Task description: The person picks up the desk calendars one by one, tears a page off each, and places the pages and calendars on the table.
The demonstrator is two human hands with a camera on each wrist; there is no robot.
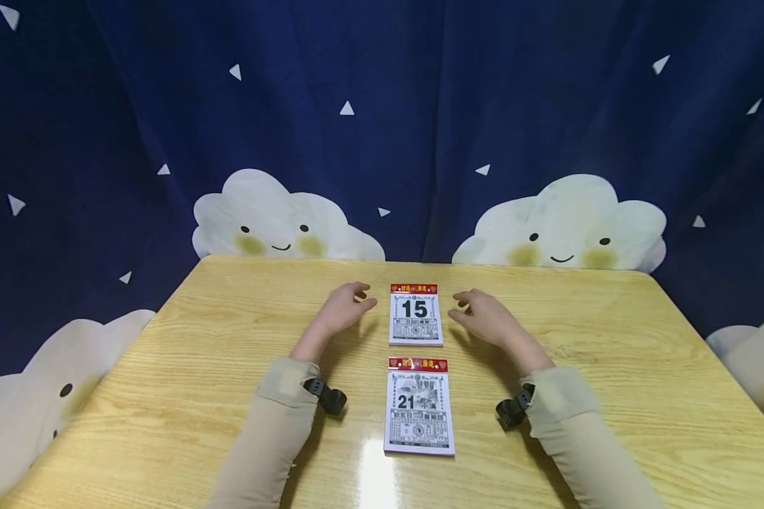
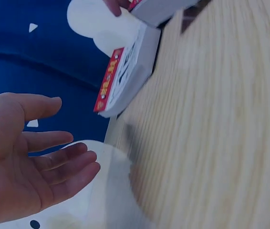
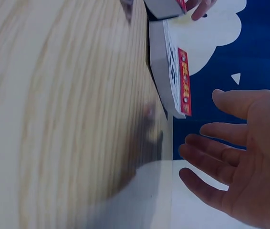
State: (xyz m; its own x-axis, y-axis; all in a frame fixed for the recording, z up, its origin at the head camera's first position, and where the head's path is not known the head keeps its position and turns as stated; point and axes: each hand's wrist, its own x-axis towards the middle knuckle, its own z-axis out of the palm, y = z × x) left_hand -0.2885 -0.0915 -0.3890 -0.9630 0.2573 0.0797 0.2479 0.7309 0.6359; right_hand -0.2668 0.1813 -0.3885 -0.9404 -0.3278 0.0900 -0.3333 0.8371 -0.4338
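Two tear-off calendar pads lie in a line on the table, both with a red header strip. The farther calendar [image 1: 415, 316] shows a large 15; the nearer calendar [image 1: 418, 408] shows 21 beside a grey picture. My left hand [image 1: 345, 308] hovers just left of the farther calendar, fingers relaxed and holding nothing. On its other side my right hand [image 1: 484, 317] mirrors it, also holding nothing. Both wrist views show spread, loosely bent fingers apart from the thick white edge of the farther calendar [image 2: 134, 71].
The calendars lie on a light wooden table [image 1: 184, 396]. Behind its far edge hangs a dark blue curtain [image 1: 382, 141] printed with smiling clouds and white triangles. A black wrist camera [image 1: 326, 397] sits on the left cuff, another camera [image 1: 514, 410] on the right.
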